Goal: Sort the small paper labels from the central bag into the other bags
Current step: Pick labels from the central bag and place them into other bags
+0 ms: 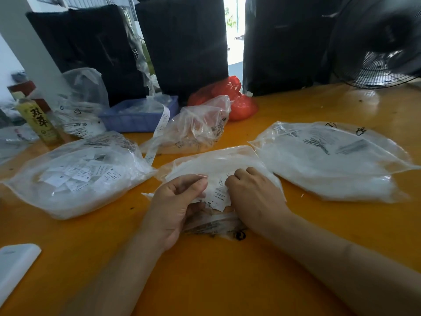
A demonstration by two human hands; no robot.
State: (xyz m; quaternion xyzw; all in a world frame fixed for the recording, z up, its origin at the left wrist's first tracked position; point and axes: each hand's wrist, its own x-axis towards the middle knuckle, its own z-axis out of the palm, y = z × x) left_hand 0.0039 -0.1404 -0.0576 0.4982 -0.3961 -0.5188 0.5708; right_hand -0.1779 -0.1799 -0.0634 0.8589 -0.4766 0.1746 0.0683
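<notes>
— Head view first: what do the labels look like?
— Small white paper slips with black print. A loose heap of these labels lies at the mouth of the central bag, on the orange table just in front of the person.
— And the bag itself?
— Thin, clear, crinkled plastic with black printing, lying flat and glossy, its near edge bunched under the hands.
— The hands?
— The left hand has its fingers curled, thumb and forefinger pinching the clear film at the bag's opening. The right hand is knuckles-up on the heap with its fingers curled into the labels; whether it grips any I cannot tell.
— The other bags?
— Same clear printed plastic. The left bag shows white slips lying flat inside, some marked with single letters. The right bag is fuller, a soft white mass. A crumpled bag sits beyond the central one, a long strip of labels hanging beside it.
— Anything else?
— A blue plastic basket, a red bag, a yellow bottle, a black fan.
</notes>
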